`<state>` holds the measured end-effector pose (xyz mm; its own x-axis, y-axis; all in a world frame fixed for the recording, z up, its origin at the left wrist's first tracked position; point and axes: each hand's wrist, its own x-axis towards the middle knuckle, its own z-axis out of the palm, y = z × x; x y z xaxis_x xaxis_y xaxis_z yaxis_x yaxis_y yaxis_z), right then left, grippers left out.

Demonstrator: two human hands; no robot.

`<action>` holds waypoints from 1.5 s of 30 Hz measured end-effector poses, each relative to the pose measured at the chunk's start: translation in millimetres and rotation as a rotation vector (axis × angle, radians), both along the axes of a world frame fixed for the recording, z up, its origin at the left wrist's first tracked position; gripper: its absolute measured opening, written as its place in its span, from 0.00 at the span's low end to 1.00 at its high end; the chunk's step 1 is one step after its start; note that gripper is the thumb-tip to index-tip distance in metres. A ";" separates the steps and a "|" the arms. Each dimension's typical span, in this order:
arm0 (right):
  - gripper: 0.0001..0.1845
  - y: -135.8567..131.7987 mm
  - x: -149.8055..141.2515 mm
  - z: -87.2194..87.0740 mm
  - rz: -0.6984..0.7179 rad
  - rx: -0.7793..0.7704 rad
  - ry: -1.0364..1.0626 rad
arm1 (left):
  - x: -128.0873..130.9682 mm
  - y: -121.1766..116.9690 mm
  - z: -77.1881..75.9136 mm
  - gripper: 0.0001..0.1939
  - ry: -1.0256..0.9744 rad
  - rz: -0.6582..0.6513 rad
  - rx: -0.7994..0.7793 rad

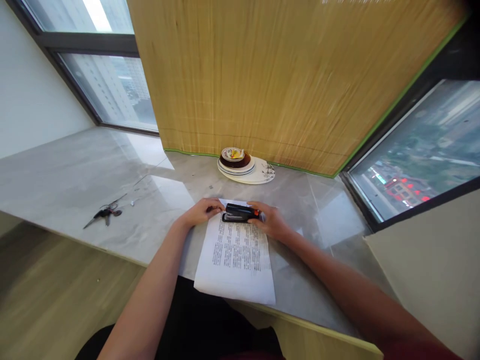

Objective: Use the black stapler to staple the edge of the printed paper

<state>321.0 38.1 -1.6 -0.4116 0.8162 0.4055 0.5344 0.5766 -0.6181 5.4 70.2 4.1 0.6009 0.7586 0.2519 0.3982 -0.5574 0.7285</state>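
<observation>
A black stapler (240, 212) with orange-red parts at its rear lies sideways across the top of a printed sheet of paper (235, 280). My right hand (270, 221) grips the stapler's rear end, thumb and fingers on either side of it. At the stapler's front end, my left hand (202, 211) has its fingers closed at the upper left edge of the paper. Its fingertips are close to the stapler's nose, and the exact pinch is partly hidden. The paper carries dense lines of text, and its near edge overhangs the front of the grey ledge (165, 220).
Behind the paper, several stacked plates (245, 167) sit on a white oval plate (262, 172) with a small yellow packet (235, 154) on top. A bunch of keys (107, 212) lies to the left. A bamboo blind (243, 75) hangs at the back between windows.
</observation>
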 end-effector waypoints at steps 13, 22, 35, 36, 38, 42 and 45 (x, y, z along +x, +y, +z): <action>0.13 0.0 4.4 -17.2 -0.035 0.152 0.178 | -0.7 6.6 -5.4 0.16 -0.242 0.117 -0.174; 0.14 -4.5 -25.3 -10.0 0.025 0.108 0.022 | -4.9 9.3 4.9 0.16 -1.084 0.111 -0.723; 0.25 -31.8 -13.2 9.4 0.137 0.704 -0.205 | -1.3 -1.7 -2.9 0.17 -0.835 -0.168 -1.123; 0.24 -31.3 -14.0 9.5 0.137 0.687 -0.200 | -0.8 -2.0 -3.3 0.16 -0.831 -0.165 -1.122; 0.23 -30.5 -17.3 10.0 0.095 0.639 -0.135 | -1.1 -1.4 -4.2 0.15 -0.826 -0.133 -1.134; 0.14 -36.3 -28.0 11.4 -0.201 0.341 0.135 | -3.6 5.8 -6.0 0.13 -0.918 0.120 -1.079; 0.13 -46.3 -32.2 9.6 -0.323 -0.012 0.178 | -4.3 12.7 -4.4 0.11 -1.030 0.379 -0.944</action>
